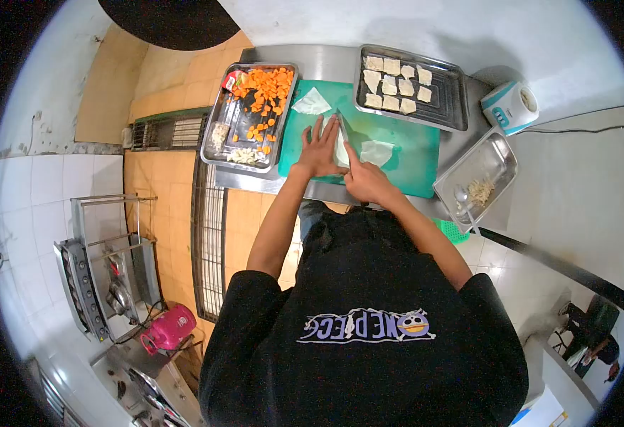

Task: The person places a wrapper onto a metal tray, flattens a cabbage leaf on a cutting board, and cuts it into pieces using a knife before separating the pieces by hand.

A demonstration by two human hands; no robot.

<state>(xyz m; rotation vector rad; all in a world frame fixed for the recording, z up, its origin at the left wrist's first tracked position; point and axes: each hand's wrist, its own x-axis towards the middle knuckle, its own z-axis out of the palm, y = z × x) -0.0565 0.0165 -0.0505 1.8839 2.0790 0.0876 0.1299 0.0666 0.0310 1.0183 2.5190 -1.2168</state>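
Observation:
My left hand (317,153) lies on the green cutting board (418,164) with its fingers spread, pressing on a thin white sheet (342,153) that looks like a dough wrapper. Part of this sheet is hidden under the hand. My right hand (366,178) is closed round the handle of a knife (342,128), its index finger stretched along the top. The blade points away from me, along the sheet beside my left fingers. Another white sheet (312,102) rests at the board's far left, and a smaller piece (377,152) lies right of the knife.
At the left, a metal tray (209,146) holds orange carrot pieces (269,85), a red packet (234,80) and pale chopped bits. Square pieces fill part of a tray (454,107) overlapping the board's far right. A deep pan (507,153) with a spoon and a tissue roll (509,107) stand at right.

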